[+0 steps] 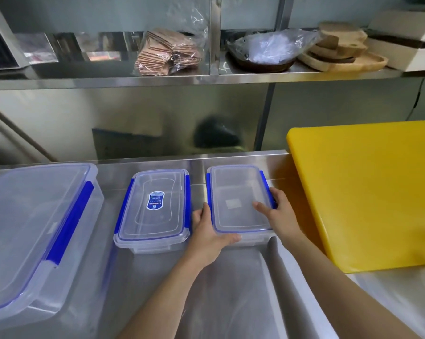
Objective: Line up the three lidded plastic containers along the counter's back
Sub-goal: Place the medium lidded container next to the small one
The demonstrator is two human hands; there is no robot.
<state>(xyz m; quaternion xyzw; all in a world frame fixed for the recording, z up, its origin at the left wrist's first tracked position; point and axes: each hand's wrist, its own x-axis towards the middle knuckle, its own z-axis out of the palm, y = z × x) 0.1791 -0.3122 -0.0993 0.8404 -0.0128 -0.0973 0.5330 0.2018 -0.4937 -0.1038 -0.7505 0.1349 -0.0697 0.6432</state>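
Three clear plastic containers with blue clips stand on the steel counter (pixel 231 289). The large container (pixel 32 228) fills the left side. A middle container (pixel 154 209) with a blue label on its lid stands near the back ledge. The right container (pixel 236 199) sits beside it, its far end at the ledge. My left hand (pixel 209 233) grips its near left corner, thumb along the front edge. My right hand (pixel 277 214) holds its right side by the blue clip, fingers resting on the lid.
A thick yellow cutting board (pixel 368 192) lies just right of the right container. The steel back wall rises behind the ledge. Above, a shelf (pixel 182 80) carries bagged brown packets, a wrapped dark bowl, wooden boards and a white box.
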